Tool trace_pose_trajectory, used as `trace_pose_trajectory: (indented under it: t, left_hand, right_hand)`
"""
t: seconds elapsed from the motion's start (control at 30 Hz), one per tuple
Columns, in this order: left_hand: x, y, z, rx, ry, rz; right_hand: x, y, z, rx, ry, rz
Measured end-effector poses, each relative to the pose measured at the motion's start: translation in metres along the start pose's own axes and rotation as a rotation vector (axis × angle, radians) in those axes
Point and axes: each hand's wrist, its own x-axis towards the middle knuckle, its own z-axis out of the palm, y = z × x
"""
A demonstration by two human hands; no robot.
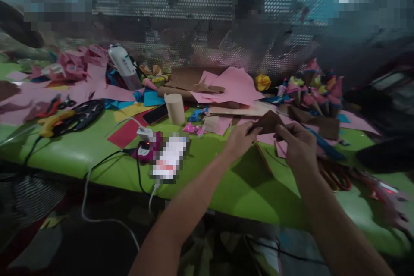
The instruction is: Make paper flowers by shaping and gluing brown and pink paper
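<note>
At the left of the green table (205, 152), a yellow-handled glue gun (55, 123) is seen, and farther right a lit phone (170, 158) is laid flat with a white cable plugged in at its near end. On the far side of the phone a cream cylinder (176, 110) is stood upright. Next to the right, the left edge of a dark brown paper piece (269, 123) is pinched between the thumb and fingers of the left hand (239, 140). The piece itself is small, matt and plain, its far edge brought to a blunt peak near the middle; whether it is folded or single cannot be told, since its lower corners are covered by fingers. It is held between the two hands, above the near part of the table, with pink sheets (231, 86) lying on its far side. Its right edge is pinched by the thumb and fingertips of the right hand (301, 144), whose remaining fingers are curled. Just beyond that hand, to the right, a larger brown sheet (328, 128) is laid among coloured scraps, and red-handled scissors (340, 180) are placed nearer, partly hidden by the right forearm.
</note>
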Motion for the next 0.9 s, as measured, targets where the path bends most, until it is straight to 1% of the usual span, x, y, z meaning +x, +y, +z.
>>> trace_pose_trajectory:
  t: [0.07, 0.13, 0.17, 0.2, 0.23, 0.33, 0.37, 0.47, 0.57, 0.7, 0.9]
  left_hand:
    - [0.002, -0.002, -0.003, -0.019, 0.03, -0.009]
    - [0.005, -0.005, -0.008, -0.046, 0.1, -0.036]
    - [0.007, -0.006, -0.009, -0.066, 0.111, -0.044]
    - [0.008, -0.007, -0.01, -0.093, 0.109, -0.042]
    - [0.01, -0.008, -0.011, -0.117, 0.089, -0.035]
    - [0.01, -0.01, -0.009, -0.127, -0.002, -0.023]
    - [0.01, -0.01, -0.008, -0.125, -0.029, -0.02]
    - [0.007, -0.011, -0.006, -0.126, -0.063, 0.009]
    - [0.007, -0.012, -0.006, -0.131, -0.045, 0.033]
    - [0.008, -0.014, -0.006, -0.149, -0.024, -0.002]
    - [0.009, -0.017, -0.005, -0.22, -0.014, -0.051]
  right_hand:
    - [0.005, 0.004, -0.002, 0.018, 0.022, -0.035]
    - [0.01, 0.005, -0.004, 0.071, 0.084, -0.063]
    - [0.012, 0.005, -0.005, 0.095, 0.108, -0.064]
    - [0.012, 0.004, -0.004, 0.108, 0.072, -0.056]
    - [0.012, 0.004, -0.003, 0.116, 0.003, -0.042]
    - [0.007, 0.003, 0.003, 0.123, -0.181, -0.014]
    - [0.005, 0.003, 0.005, 0.11, -0.218, -0.003]
    - [0.001, 0.006, 0.01, 0.063, -0.229, 0.008]
    - [0.001, 0.009, 0.01, 0.016, -0.229, -0.005]
    - [0.001, 0.01, 0.01, -0.04, -0.237, -0.017]
    - [-0.001, 0.007, 0.013, 0.059, -0.238, 0.01]
